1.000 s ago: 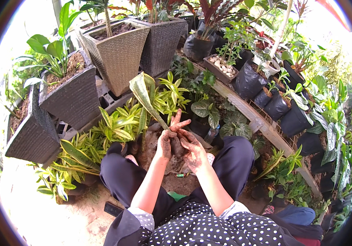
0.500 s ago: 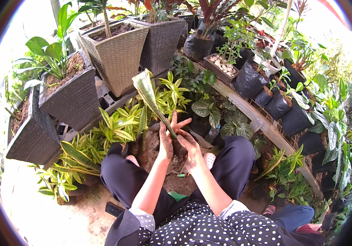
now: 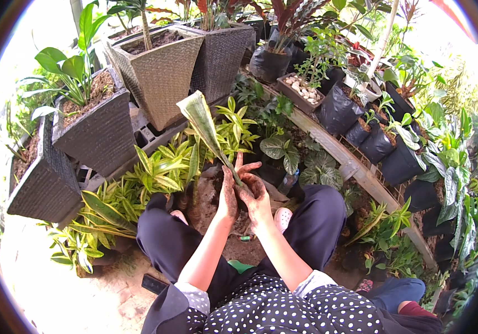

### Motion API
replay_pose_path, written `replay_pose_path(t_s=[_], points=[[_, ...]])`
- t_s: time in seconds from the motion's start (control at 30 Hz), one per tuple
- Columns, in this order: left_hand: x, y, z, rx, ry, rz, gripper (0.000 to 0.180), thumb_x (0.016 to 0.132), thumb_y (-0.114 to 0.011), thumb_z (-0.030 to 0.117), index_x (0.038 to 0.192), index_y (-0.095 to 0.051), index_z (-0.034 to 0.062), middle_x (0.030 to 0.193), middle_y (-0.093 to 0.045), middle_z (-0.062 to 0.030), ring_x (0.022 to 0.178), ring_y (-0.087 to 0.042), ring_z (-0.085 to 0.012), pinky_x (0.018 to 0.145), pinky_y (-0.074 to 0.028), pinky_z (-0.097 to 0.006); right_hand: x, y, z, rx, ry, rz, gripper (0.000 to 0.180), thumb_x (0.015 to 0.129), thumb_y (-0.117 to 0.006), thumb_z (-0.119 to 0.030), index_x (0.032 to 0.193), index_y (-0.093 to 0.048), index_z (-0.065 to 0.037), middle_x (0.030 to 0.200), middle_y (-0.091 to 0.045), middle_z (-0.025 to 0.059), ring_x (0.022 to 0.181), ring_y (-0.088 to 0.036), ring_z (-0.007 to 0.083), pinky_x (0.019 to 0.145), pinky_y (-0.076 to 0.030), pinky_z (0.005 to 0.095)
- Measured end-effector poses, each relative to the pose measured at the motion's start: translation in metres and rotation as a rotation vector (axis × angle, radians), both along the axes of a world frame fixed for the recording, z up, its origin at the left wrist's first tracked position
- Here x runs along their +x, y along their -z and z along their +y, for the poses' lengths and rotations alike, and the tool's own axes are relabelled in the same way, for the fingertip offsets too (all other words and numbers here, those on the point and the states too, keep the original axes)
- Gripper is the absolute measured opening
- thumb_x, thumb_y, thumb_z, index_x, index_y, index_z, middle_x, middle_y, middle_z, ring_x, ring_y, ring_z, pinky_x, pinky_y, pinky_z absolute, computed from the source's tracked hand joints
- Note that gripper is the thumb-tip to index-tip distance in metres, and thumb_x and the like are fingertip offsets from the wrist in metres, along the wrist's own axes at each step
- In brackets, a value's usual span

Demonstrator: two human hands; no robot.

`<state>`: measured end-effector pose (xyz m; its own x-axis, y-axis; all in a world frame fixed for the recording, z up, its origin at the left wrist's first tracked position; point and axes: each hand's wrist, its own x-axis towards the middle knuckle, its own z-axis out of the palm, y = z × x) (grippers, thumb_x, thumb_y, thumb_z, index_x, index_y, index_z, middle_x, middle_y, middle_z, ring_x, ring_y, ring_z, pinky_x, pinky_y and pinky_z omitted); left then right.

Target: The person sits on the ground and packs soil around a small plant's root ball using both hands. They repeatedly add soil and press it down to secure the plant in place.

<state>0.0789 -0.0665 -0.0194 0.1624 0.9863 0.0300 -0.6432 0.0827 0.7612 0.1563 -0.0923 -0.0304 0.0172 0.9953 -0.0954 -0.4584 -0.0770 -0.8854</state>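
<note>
A variegated snake plant leaf (image 3: 203,125), green with pale yellow edges and cut across its wide end, leans up and to the left between my hands. Its narrow lower end lies between my left hand (image 3: 228,196) and my right hand (image 3: 256,195). Both hands are smeared with soil. The left fingers are straight and pressed along the leaf's stem, while the right thumb and fingers close around its lower end. Below them, between my knees, is a soil-covered sack or bag (image 3: 205,203), partly hidden by my hands and forearms.
Tall grey planters (image 3: 155,78) stand at the far left, with yellow-green plants (image 3: 161,172) in front. Black nursery bags (image 3: 342,108) line a wooden rail (image 3: 361,175) on the right. A phone-like black object (image 3: 154,284) lies at lower left. Another person's jeans (image 3: 397,293) show at lower right.
The leaf has turned to show more of its broad face, its top shifting slightly up and left. My right fingers have curled closer round its base. The other person's clothing at lower right has shifted.
</note>
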Motion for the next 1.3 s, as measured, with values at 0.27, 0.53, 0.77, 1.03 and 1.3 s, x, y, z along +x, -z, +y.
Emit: replay_pose_path(t_s=[0.27, 0.53, 0.77, 1.03, 1.3], points=[[-0.010, 0.009, 0.014, -0.174, 0.016, -0.316, 0.056, 0.093, -0.025, 0.058, 0.080, -0.049, 0.0088, 0.132, -0.047, -0.0164, 0.105, -0.050, -0.0222, 0.097, -0.036, -0.032, 0.009, -0.010, 0.002, 0.070, -0.224, 0.411, 0.056, 0.087, -0.058, -0.037, 0.130, -0.040, -0.005, 0.138, -0.038, 0.0115, 0.127, -0.038, 0.0216, 0.107, -0.028, 0.0354], [-0.030, 0.063, 0.024, -0.367, 0.189, -0.987, 0.052, 0.088, -0.038, 0.061, 0.075, -0.048, 0.0119, 0.073, -0.054, -0.0051, 0.074, -0.055, -0.0232, 0.074, -0.048, -0.038, 0.036, -0.018, -0.007, 0.607, -0.195, -0.733, 0.057, 0.071, -0.067, -0.005, 0.124, -0.049, -0.011, 0.147, -0.022, 0.0126, 0.140, -0.005, 0.0328, 0.111, -0.012, 0.0457], [-0.017, 0.011, 0.017, -0.490, 0.084, -0.683, 0.020, 0.094, -0.043, 0.026, 0.088, -0.049, 0.0072, 0.087, -0.058, -0.0089, 0.080, -0.058, -0.0245, 0.072, -0.051, -0.035, 0.032, -0.015, -0.001, 0.633, 0.038, -0.872, 0.051, 0.070, -0.075, -0.008, 0.117, -0.058, -0.015, 0.141, -0.034, 0.0121, 0.136, -0.017, 0.0390, 0.108, -0.023, 0.0511], [-0.018, 0.040, 0.023, -0.439, 0.179, -0.700, 0.020, 0.094, -0.044, 0.024, 0.094, -0.048, 0.0047, 0.092, -0.060, -0.0113, 0.085, -0.059, -0.0271, 0.073, -0.052, -0.036, 0.029, -0.011, -0.002, 0.800, 0.215, -1.075, 0.052, 0.064, -0.078, -0.008, 0.113, -0.062, -0.015, 0.139, -0.038, 0.0115, 0.133, -0.026, 0.0378, 0.103, -0.033, 0.0476], [-0.017, 0.022, 0.021, -0.641, -0.003, -0.544, 0.016, 0.093, -0.044, 0.021, 0.088, -0.047, 0.0061, 0.078, -0.055, -0.0075, 0.075, -0.058, -0.0255, 0.067, -0.052, -0.033, 0.012, -0.025, -0.007, 0.669, 0.331, -0.950, 0.041, 0.062, -0.078, -0.005, 0.101, -0.069, -0.014, 0.138, -0.039, 0.0152, 0.132, -0.029, 0.0376, 0.102, -0.034, 0.0441]])
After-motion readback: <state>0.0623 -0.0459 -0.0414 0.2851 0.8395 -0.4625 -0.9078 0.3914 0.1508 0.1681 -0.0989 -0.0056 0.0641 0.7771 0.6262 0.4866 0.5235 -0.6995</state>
